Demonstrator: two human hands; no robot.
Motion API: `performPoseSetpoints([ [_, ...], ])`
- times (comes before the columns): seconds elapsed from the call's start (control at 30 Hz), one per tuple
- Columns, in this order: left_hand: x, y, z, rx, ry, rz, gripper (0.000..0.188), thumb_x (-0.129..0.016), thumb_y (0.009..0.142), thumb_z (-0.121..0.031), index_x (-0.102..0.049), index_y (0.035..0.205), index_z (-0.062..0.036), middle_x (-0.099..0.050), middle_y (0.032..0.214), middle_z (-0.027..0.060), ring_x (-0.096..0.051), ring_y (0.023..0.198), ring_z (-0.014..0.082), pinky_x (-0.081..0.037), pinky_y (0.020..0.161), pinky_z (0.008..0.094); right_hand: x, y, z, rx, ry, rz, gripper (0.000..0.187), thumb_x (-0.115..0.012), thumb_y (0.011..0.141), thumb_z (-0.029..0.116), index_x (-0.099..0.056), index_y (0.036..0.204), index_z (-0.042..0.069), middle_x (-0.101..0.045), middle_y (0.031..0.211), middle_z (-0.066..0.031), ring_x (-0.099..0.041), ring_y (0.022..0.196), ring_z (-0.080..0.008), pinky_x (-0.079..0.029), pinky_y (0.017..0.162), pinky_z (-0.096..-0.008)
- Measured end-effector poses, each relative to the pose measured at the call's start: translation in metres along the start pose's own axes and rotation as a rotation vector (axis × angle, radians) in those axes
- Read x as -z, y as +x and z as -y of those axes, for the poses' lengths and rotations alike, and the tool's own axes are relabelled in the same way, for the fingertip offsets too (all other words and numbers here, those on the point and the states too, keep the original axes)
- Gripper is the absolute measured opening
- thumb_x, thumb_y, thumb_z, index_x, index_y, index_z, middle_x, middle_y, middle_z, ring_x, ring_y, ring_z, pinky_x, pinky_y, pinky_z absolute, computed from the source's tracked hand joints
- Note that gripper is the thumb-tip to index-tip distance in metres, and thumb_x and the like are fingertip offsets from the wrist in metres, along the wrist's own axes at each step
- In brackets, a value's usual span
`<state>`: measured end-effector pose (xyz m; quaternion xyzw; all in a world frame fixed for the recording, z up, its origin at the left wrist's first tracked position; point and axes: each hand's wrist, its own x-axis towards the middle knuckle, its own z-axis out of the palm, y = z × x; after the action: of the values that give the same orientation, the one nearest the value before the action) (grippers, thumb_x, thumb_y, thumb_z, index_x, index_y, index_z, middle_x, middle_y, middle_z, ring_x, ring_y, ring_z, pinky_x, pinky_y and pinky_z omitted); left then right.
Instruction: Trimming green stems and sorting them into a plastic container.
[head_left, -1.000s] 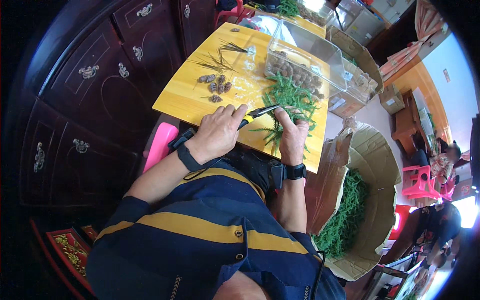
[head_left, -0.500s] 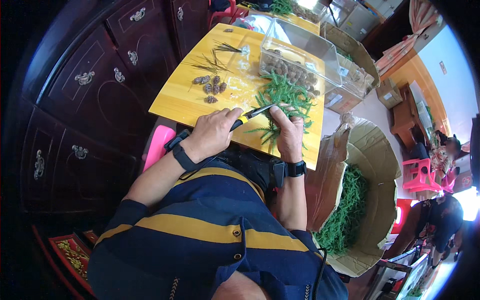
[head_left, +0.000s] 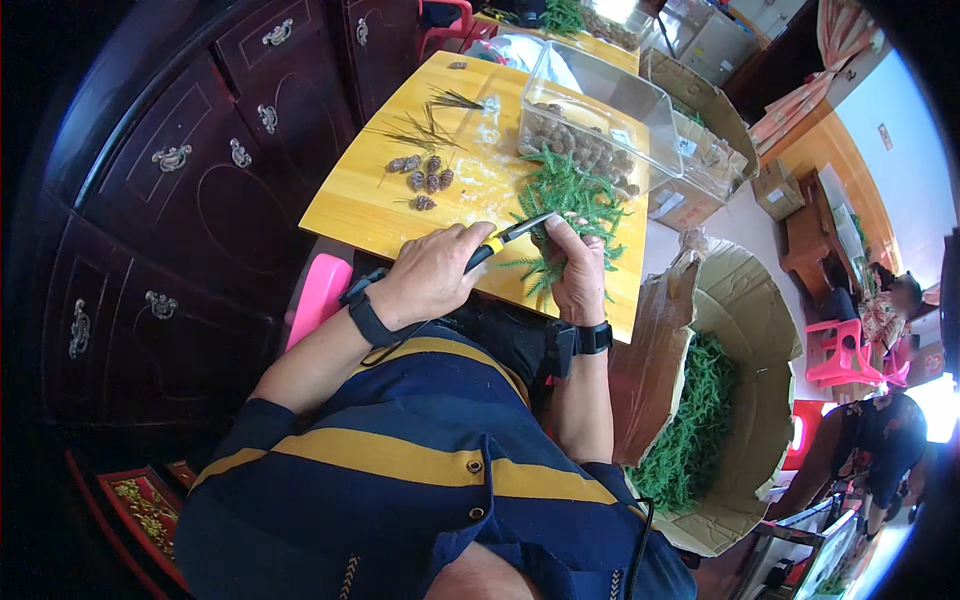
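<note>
My left hand (head_left: 428, 268) is closed around a pair of long-nose pliers (head_left: 483, 252) with black and yellow handles. The metal jaws reach right to the thumb of my right hand (head_left: 578, 268). Between the fingers and thumb of that hand is a bunch of green artificial pine sprigs (head_left: 562, 190), its fronds fanning out over the table (head_left: 350, 200). The plier tips meet the bunch near my thumb; what lies exactly between the jaws is too small to make out.
Small brown pine cones (head_left: 432, 180) and thin dark wire stems (head_left: 425, 130) lie at the table's left. A clear plastic bin (head_left: 655, 105) of cones stands at the back. Right of the table, a cardboard box (head_left: 760, 440) holds green sprigs. Dark cabinets (head_left: 190, 230) line the left.
The pliers' tips have shifted slightly right and down against the bunch, with my left hand moving a little. My right hand keeps its grip on the sprigs.
</note>
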<state>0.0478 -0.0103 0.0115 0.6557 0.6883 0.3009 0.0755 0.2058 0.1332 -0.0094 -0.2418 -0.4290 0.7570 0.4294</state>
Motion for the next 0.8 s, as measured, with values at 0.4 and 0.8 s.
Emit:
performPoseSetpoints([
  [0.4, 0.006, -0.001, 0.002, -0.003, 0.009, 0.004, 0.044, -0.063, 0.09, -0.018, -0.048, 0.129, -0.0036, -0.063, 0.1, 0.0216, -0.063, 0.095, 0.0405, -0.05, 0.079, 0.0513, 0.017, 0.003, -0.001, -0.197, 0.202, 0.059, 0.015, -0.069, 0.091, 0.015, -0.069, 0.101, 0.004, -0.071, 0.092, -0.0033, -0.069, 0.084, -0.0174, -0.06, 0.079, -0.0422],
  [0.8, 0.013, 0.002, -0.01, 0.106, 0.086, 0.105, 0.045, -0.063, 0.089, -0.015, -0.048, 0.13, -0.003, -0.063, 0.107, 0.0219, -0.062, 0.1, 0.0415, -0.05, 0.083, 0.0495, -0.009, 0.001, -0.004, 0.527, -0.674, -0.133, 0.01, -0.074, 0.084, 0.002, -0.067, 0.089, -0.002, -0.068, 0.087, -0.0061, -0.065, 0.079, -0.0183, -0.052, 0.075, -0.0316],
])
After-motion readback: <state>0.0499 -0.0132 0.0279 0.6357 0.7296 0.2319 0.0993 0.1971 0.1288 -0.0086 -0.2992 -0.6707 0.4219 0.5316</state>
